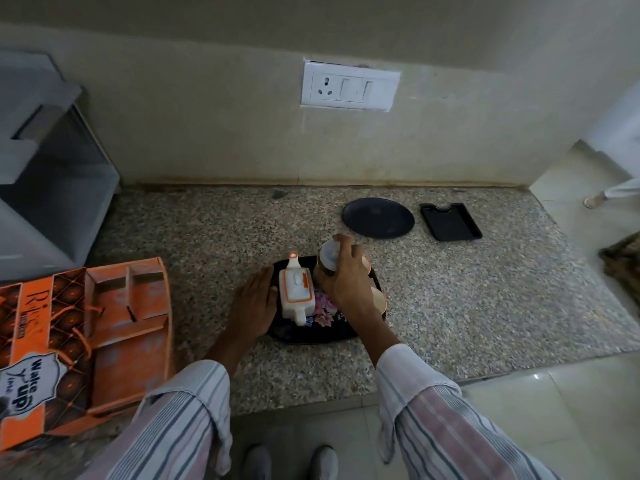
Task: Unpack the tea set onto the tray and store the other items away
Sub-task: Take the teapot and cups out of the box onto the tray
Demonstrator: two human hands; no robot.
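My right hand (346,275) is curled around a small jar (329,259) with a pale lid, and I hold it by its upper part just above the far end of the tray (311,336). My left hand (254,303) lies flat with relaxed fingers on the left rim of the tray and grips nothing.

The tray is dark with a flower pattern and sits near the middle of the speckled surface (485,306). On it stands the white teapot (297,292) with orange lines. Two pale cups (377,296) are at about 3 o'clock from the teapot, partly hidden by my wrist.

I judge the teapot as ceramic: stiff, rather heavy for its size, smooth and easy to chip. I would take it by the body with a wide grip, or by the handle, and not by the lid, which may be loose. The jar looks like glass, light but slippery, so a grip around the neck seems right.

The long axis of the teapot runs from 12 to 6 o'clock. The narrow end at 12 o'clock looks like the spout, and the end at 6 o'clock like the handle, but I cannot tell this surely. The jar is nearly upright, its lid tilted a little toward 11 o'clock.

The orange box (86,344) lies open at 9 o'clock.
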